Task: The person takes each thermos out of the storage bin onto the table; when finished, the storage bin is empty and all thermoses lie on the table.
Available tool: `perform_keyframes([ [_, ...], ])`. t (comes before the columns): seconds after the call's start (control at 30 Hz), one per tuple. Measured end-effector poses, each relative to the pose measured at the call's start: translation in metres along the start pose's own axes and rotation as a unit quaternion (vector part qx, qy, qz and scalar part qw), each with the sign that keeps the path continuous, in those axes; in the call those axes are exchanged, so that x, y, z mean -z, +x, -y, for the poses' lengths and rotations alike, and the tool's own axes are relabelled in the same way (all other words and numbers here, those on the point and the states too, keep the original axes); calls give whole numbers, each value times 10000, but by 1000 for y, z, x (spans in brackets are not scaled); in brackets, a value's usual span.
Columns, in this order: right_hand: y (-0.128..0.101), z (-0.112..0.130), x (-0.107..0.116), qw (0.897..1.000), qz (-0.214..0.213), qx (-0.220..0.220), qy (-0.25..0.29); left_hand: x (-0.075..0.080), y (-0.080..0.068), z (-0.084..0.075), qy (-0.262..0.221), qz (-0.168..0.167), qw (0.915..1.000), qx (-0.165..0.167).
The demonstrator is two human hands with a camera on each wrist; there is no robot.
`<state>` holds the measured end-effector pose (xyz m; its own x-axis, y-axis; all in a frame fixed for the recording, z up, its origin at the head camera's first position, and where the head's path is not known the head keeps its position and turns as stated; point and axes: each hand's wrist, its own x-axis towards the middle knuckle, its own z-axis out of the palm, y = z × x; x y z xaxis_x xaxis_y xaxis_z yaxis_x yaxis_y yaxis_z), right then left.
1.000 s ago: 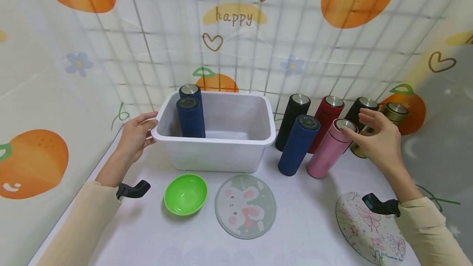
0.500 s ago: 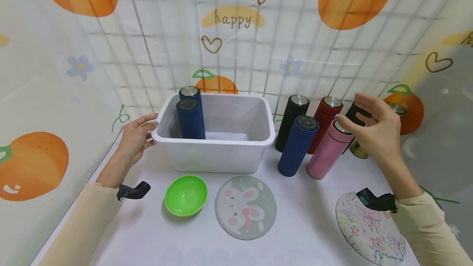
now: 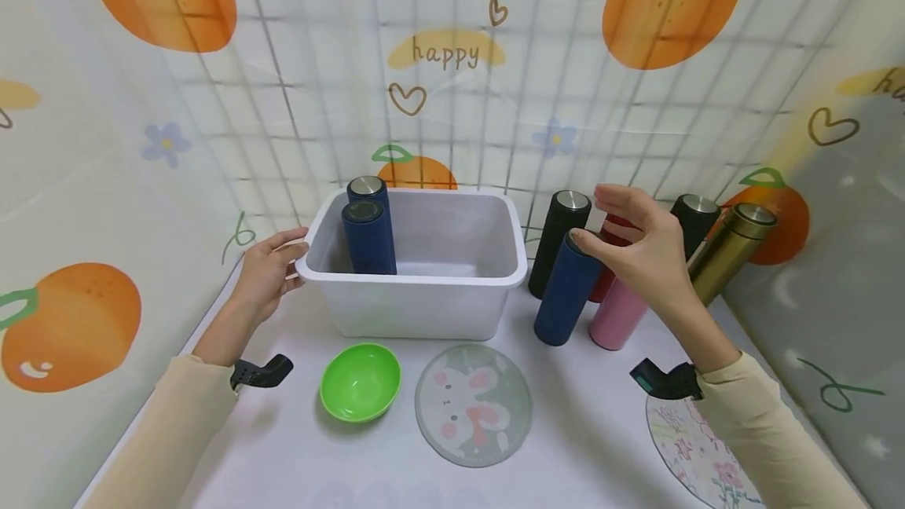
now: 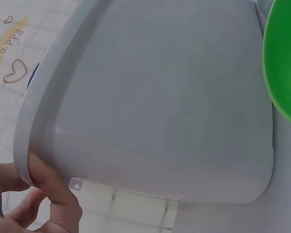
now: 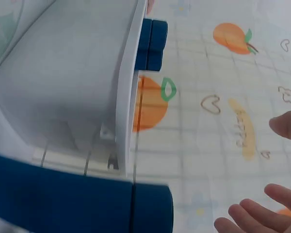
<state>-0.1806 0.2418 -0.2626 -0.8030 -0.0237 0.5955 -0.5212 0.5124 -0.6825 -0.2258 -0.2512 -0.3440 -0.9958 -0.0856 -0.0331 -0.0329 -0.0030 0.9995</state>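
Note:
My left hand (image 3: 265, 277) grips the left rim of a white plastic bin (image 3: 417, 309); the left wrist view shows the thumb and fingers (image 4: 53, 189) on either side of that rim. Two dark blue vacuum flasks (image 3: 369, 242) stand inside the bin at its left end. My right hand (image 3: 646, 250) is spread above a blue flask (image 3: 566, 301) on the table, thumb near its cap. In the right wrist view that blue flask (image 5: 77, 199) lies apart from the fingers. Partly hidden behind this hand are a red flask (image 3: 603, 286) and a pink flask (image 3: 617, 320).
A black flask (image 3: 558, 246) stands right of the bin. Another black flask (image 3: 696, 218) and a gold flask (image 3: 731, 250) stand at the far right. In front lie a green bowl (image 3: 360, 383), a round rabbit mat (image 3: 474, 407) and a flowered mat (image 3: 682, 442).
My right hand has moved left, from the pink flask's cap to above the blue flask, its fingers spreading. The left hand stays on the bin's rim. The view has tilted up slightly.

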Motion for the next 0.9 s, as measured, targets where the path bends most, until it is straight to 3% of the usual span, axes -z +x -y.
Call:
perform_keyframes([
  [0.27, 13, 5, -38, 9965, 655, 129, 494, 0, 2, -1, 38, -36, 10000, -33],
  [0.43, 17, 8, -60, 9919, 1062, -20, 703, 1, -2, 0, 56, 33, 10000, -36],
  [0.9, 26, 14, -96, 9861, 1390, -197, 893, 1, -1, 0, 19, 56, 9999, -84],
])
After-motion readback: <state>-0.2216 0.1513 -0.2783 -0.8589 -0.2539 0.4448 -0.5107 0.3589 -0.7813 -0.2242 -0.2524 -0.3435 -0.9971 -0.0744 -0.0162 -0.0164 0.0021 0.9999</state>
